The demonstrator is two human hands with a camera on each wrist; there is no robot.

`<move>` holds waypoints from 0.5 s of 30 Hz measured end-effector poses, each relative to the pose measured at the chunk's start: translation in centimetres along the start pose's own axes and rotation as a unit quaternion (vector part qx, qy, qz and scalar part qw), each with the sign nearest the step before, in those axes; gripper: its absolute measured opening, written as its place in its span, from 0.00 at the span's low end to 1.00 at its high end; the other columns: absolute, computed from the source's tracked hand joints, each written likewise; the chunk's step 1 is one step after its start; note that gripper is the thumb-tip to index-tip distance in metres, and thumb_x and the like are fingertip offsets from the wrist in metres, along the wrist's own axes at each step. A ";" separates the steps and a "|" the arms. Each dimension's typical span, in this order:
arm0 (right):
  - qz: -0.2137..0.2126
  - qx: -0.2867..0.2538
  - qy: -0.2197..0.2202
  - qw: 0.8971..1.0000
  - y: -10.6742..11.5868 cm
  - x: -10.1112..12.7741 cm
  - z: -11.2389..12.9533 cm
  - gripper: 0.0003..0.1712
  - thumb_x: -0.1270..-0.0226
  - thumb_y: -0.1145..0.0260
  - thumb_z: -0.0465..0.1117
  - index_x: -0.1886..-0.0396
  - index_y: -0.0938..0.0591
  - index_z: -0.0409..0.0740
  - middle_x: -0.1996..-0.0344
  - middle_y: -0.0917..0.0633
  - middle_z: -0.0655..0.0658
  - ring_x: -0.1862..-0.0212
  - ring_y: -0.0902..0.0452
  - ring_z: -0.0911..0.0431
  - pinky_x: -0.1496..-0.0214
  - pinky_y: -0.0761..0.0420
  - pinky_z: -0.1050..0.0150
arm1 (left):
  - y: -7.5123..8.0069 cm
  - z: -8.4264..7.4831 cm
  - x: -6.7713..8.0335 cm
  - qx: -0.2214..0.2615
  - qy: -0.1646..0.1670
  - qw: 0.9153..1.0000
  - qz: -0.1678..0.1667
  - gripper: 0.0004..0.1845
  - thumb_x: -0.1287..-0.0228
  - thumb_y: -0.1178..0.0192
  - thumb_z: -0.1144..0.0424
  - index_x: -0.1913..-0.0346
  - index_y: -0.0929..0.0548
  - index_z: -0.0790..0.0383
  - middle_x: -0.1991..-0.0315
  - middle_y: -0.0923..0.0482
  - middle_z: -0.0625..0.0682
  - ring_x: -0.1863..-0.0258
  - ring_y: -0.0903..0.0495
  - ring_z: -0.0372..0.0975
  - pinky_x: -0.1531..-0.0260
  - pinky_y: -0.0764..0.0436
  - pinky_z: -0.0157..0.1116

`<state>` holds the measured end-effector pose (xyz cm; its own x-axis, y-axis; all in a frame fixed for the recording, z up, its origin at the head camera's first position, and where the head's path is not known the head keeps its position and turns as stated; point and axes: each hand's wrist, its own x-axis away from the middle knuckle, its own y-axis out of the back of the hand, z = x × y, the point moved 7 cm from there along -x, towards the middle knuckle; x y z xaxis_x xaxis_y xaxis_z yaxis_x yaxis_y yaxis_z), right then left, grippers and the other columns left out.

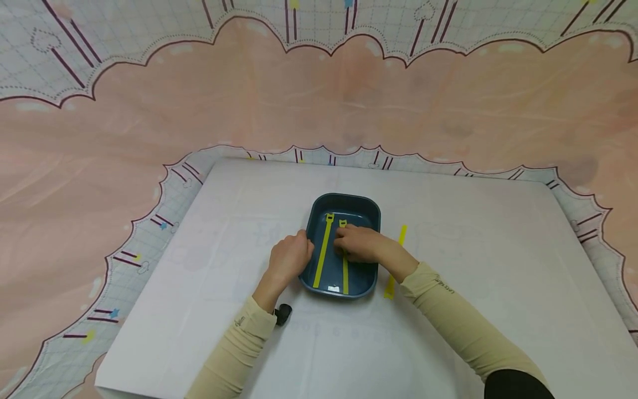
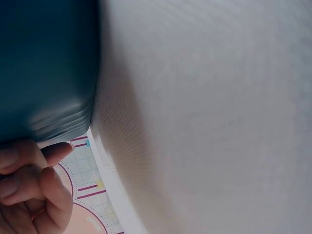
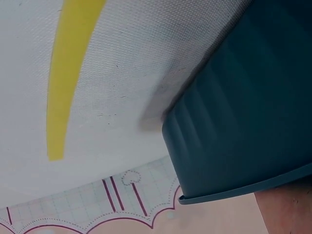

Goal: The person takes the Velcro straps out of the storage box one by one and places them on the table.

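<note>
Tray (image 1: 348,203) on desk (image 1: 498,249), two yellow strips (image 1: 323,252) inside, third strip (image 1: 389,289) beside; left hand (image 1: 291,255) grips tray, right hand (image 1: 363,244) over right inside strip (image 1: 345,279), can't tell if grasping.

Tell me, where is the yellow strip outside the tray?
In the head view, the yellow strip lies on the white table, just right of the blue tray, partly hidden by the right wrist.

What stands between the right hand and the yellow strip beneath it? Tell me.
Nothing visible: the right hand reaches inside the blue tray, covering the middle of the yellow strip. Whether they touch is hidden.
</note>
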<state>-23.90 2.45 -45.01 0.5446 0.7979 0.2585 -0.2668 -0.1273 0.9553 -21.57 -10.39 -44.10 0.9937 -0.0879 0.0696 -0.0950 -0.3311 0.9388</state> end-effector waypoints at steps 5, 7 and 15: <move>0.002 0.002 -0.004 1.000 0.0 0.1 0.1 0.10 0.30 0.36 0.41 0.52 0.17 0.48 0.52 0.21 0.46 0.54 0.28 0.53 0.48 0.24 0.60 | -0.1 0.1 0.0 0.002 0.003 1.000 0.004 0.10 0.30 0.49 0.63 0.66 0.24 0.67 0.82 0.30 0.53 0.84 0.29 0.42 0.83 0.32 0.36; 0.003 0.000 -0.005 1.000 0.1 0.1 0.1 0.10 0.31 0.36 0.40 0.52 0.17 0.48 0.52 0.21 0.46 0.54 0.28 0.53 0.48 0.24 0.60 | -0.2 0.1 0.0 0.002 0.004 1.000 0.004 0.10 0.30 0.49 0.63 0.66 0.24 0.67 0.81 0.29 0.53 0.84 0.29 0.42 0.83 0.32 0.36; 0.002 0.003 -0.005 1.000 0.2 0.3 0.2 0.10 0.31 0.36 0.41 0.52 0.17 0.47 0.53 0.22 0.46 0.55 0.29 0.53 0.48 0.24 0.60 | -0.2 0.1 0.0 0.002 0.005 1.000 0.006 0.10 0.30 0.49 0.63 0.66 0.24 0.67 0.81 0.29 0.53 0.83 0.29 0.42 0.82 0.32 0.36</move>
<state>-23.68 2.53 -44.72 0.5513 0.7915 0.2637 -0.2648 -0.1337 0.9550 -21.57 -10.43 -44.37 0.9930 -0.0822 0.0845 -0.1074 -0.3346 0.9362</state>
